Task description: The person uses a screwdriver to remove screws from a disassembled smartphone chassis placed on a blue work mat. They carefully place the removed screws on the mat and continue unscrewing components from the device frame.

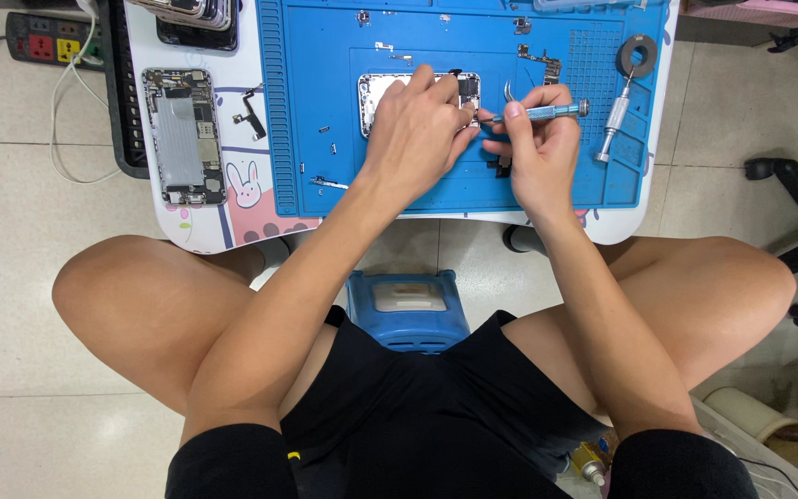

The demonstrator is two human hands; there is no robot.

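An opened phone housing (379, 90) lies on the blue repair mat (307, 111). My left hand (415, 125) rests on top of the housing, fingers curled over its right end, hiding most of it. My right hand (536, 143) holds a slim blue-grey screwdriver (547, 113) almost level, its tip pointing left at the housing's right edge beside my left fingertips. A pair of tweezers (508, 91) shows just above my right fingers.
Another stripped phone chassis (182, 137) lies at the table's left. A silver screwdriver (616, 113), a tape ring (638, 54), small screws and flex parts sit on the mat. A power strip (48, 39) is on the floor, a blue stool (406, 310) under me.
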